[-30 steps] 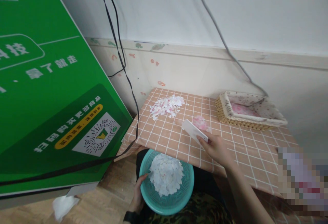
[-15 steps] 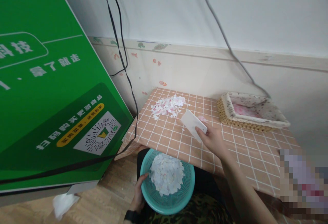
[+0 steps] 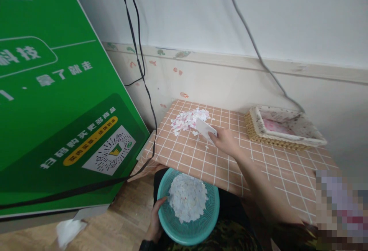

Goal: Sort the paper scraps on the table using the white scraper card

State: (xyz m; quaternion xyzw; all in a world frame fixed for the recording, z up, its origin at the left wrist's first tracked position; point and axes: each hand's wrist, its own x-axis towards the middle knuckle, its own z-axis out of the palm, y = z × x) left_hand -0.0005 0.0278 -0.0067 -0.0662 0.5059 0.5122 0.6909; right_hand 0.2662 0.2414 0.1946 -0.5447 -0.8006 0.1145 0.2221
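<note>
My right hand reaches over the table and grips a flat white plastic scraper, which has a small hole near the held edge. The scraper's far edge is at the near right side of a pile of white and pink paper scraps. Below the table's front edge, a round teal plastic basket rests at my lap. Many whitish scraps lie inside it. My left hand holds the basket's left rim, with the thumb over the edge and the other fingers hidden.
A checked brown cloth covers the table. At its back right stands a lined wicker basket with something pink inside. A green panel is on the left, with black cables hanging beside it. White plastic lies on the floor.
My right hand has moved left with the scraper, from to the right of the scrap pile up to its edge. My left hand still holds the teal basket.
</note>
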